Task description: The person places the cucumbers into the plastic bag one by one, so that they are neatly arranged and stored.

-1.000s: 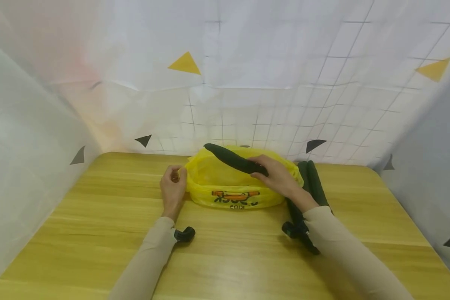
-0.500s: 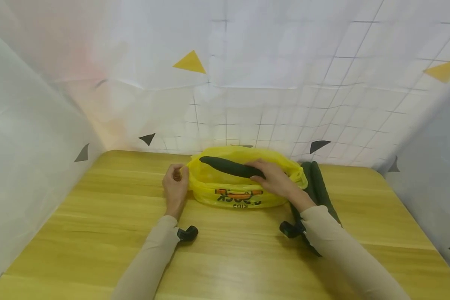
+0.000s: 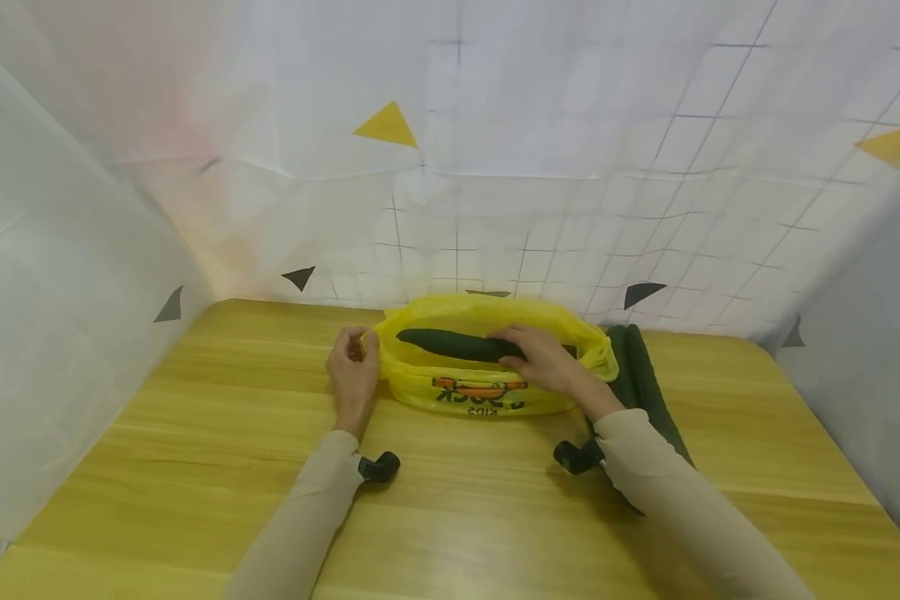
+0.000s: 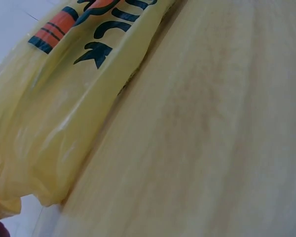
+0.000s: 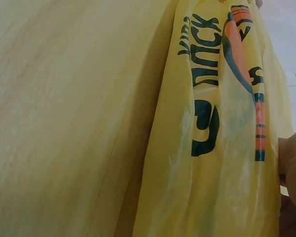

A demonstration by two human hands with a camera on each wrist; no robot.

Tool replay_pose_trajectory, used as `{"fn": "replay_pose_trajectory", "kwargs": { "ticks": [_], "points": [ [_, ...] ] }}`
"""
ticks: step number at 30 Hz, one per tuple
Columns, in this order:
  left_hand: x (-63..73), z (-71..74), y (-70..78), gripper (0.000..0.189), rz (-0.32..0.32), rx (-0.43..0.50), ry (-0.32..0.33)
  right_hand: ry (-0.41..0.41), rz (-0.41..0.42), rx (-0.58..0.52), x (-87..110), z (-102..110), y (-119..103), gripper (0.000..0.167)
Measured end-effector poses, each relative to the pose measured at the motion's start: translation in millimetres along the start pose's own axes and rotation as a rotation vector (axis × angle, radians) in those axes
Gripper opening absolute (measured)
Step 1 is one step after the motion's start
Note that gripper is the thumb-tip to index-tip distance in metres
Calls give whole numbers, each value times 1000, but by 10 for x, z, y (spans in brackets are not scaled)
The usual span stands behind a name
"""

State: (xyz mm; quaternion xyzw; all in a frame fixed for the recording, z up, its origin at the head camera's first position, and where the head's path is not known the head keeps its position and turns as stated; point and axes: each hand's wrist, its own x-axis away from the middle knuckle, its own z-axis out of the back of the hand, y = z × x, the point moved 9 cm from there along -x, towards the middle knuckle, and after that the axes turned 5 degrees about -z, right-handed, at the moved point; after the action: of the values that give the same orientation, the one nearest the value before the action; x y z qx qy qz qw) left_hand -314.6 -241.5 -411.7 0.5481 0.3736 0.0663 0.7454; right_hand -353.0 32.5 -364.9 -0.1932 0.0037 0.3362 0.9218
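Observation:
A yellow plastic bag (image 3: 487, 398) with black and orange print lies open-mouthed on the table. My left hand (image 3: 352, 367) pinches the bag's left rim between thumb and fingers. In my right hand (image 3: 543, 357) is a dark green cucumber (image 3: 446, 343), gripped at its right end and lying level within the bag's mouth. The wrist views show mostly the bag's printed front (image 4: 64, 98); at the right edge of the right wrist view, part of the right hand (image 5: 293, 168) shows just behind the bag's rim.
More cucumbers (image 3: 648, 383) lie side by side on the wooden table (image 3: 450, 508), right of the bag and partly under the right forearm. A white sheet wall (image 3: 330, 225) with triangles and grid lines rises close behind the bag.
My right hand has lowered the cucumber from above the bag into its mouth, and its raised left tip has dropped to nearly level. My left hand keeps its pinch on the rim.

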Motion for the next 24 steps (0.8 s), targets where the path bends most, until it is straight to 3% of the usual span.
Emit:
{"fn": "replay_pose_trajectory", "kwargs": {
  "ticks": [24],
  "points": [
    [-7, 73, 60, 12, -37, 34, 67, -57, -131, -83, -155, -74, 138, 42]
  ]
}}
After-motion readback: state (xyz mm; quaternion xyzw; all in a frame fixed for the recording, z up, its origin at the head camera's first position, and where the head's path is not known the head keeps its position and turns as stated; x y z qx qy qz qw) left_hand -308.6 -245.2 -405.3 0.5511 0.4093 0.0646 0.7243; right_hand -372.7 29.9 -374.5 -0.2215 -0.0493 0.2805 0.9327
